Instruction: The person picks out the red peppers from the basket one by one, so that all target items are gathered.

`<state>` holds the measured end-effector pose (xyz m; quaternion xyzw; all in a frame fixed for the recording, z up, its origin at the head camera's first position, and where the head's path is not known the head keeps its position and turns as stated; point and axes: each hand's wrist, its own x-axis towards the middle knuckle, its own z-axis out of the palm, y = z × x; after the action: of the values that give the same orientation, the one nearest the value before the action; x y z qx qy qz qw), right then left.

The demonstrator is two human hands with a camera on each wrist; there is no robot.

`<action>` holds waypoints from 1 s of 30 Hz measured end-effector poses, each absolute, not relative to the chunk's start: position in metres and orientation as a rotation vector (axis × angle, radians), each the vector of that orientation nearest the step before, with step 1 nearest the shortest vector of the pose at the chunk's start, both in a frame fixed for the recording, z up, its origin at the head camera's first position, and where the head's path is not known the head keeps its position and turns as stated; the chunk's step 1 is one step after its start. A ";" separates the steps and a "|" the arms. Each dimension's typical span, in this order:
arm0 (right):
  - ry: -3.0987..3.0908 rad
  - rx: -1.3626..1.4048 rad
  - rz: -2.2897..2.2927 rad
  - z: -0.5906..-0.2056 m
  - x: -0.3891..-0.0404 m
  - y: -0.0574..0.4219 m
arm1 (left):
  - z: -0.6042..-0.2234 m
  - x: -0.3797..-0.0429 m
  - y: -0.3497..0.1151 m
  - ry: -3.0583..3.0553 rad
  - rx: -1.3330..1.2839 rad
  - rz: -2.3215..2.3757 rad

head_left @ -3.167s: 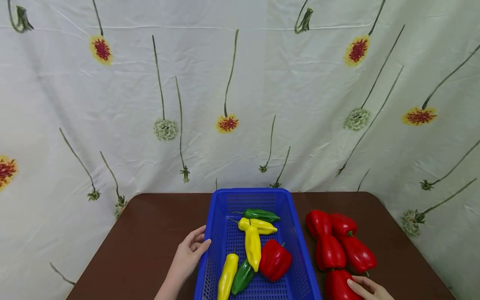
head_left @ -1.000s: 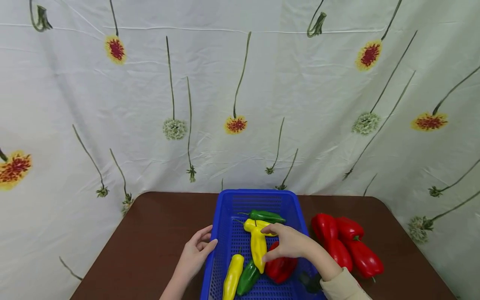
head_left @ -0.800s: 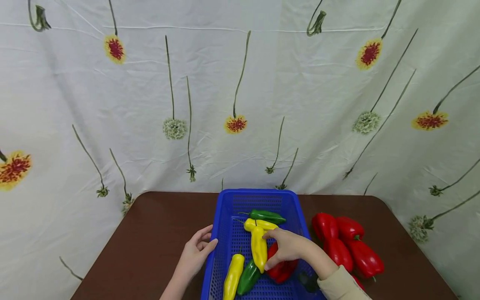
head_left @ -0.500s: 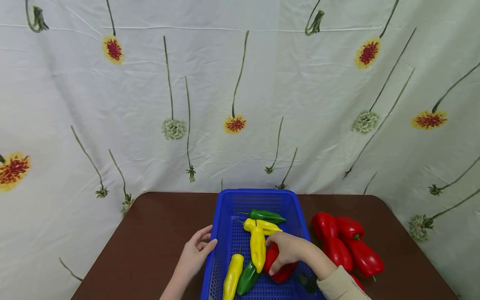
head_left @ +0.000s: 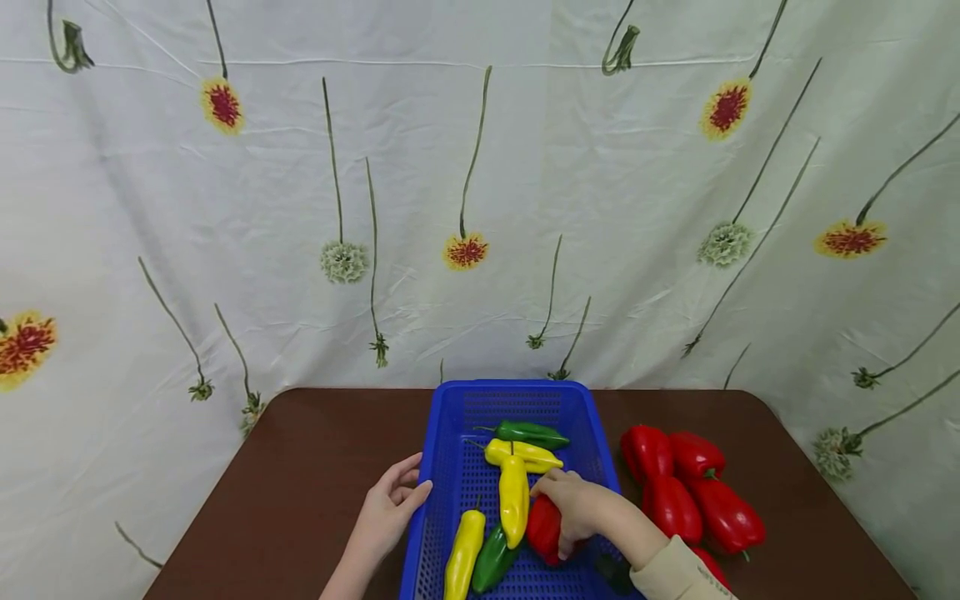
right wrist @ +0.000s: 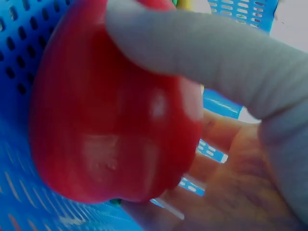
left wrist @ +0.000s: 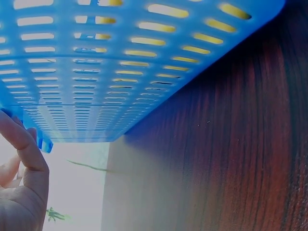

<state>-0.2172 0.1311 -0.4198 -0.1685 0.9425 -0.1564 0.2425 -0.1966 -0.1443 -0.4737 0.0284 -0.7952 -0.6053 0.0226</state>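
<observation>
In the head view my right hand (head_left: 583, 507) is inside the blue basket (head_left: 422, 533), gripping a red bell pepper (head_left: 543, 525). The right wrist view shows my thumb laid across that pepper (right wrist: 115, 120) and my fingers behind it. My left hand (head_left: 384, 507) holds the basket's left rim; bent fingers (left wrist: 29, 154) show at the rim in the left wrist view. Beside the gripped pepper lie a yellow pepper (head_left: 513, 500) and a green pepper (head_left: 493, 560). Another yellow pepper (head_left: 463, 554) lies near the left wall.
Farther back in the basket are a green pepper (head_left: 532, 433) and a yellow pepper (head_left: 528, 456). Several red bell peppers (head_left: 671, 508) sit grouped right of the basket on the brown table (head_left: 300, 467). A flowered cloth (head_left: 420, 208) hangs behind.
My right hand moved from the red peppers on the table into the basket, then closed round the red bell pepper there. My left hand stays at the rim.
</observation>
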 end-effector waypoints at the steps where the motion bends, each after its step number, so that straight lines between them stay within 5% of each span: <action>1: 2.583 -0.464 -0.431 -0.420 -0.217 0.131 | -0.474 -0.197 -0.144 -2.461 0.088 -1.878; 30: 2.507 -0.583 -1.231 -0.388 -0.203 0.168 | -0.473 -0.195 -0.143 -2.448 0.086 -1.885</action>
<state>-0.2035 0.1677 -0.3876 -0.2024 0.8696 -0.4268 0.1436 -0.1953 -0.1425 -0.4728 0.0279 -0.7918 -0.6096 0.0253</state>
